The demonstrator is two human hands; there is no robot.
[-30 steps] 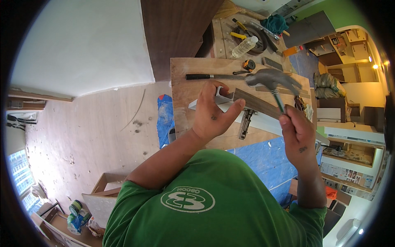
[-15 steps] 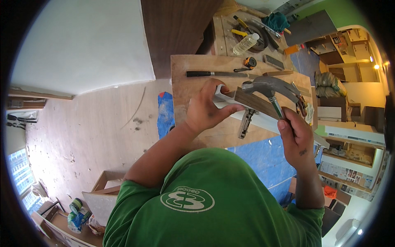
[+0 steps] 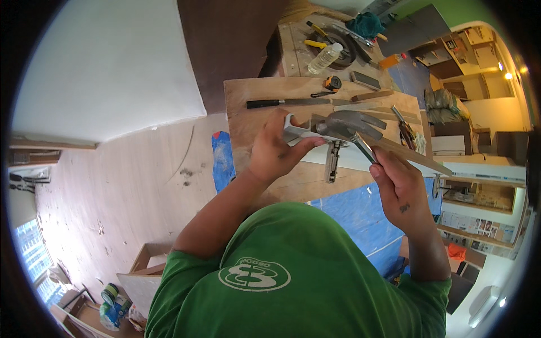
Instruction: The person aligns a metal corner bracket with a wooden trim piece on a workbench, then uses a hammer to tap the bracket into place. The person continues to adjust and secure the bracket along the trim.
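My left hand [image 3: 282, 149] is clamped on the near-left end of a long white board [image 3: 360, 159], thumb in front and fingers behind. A narrow brown wood edge runs along the board's upper side. From the board's near side hangs a metal cabinet hinge [image 3: 332, 163], just right of my left thumb. My right hand [image 3: 400, 188] is closed round the green handle of a claw hammer [image 3: 352, 123]. The hammer's head is over the board's upper edge, its face close to my left fingers; whether it touches the board I cannot tell.
Beneath lies a plywood worktop [image 3: 242, 96] with a black-handled file [image 3: 282, 103], a tape measure [image 3: 333, 84], wood strips [image 3: 372, 96] and pliers [image 3: 404, 129]. A clear bottle [image 3: 326, 58] stands on the far bench. Blue sheeting [image 3: 360, 208] covers floor at right.
The hammer head has come down and left toward the board's end by my left hand, and its handle has tilted. My left hand keeps its grip on the board.
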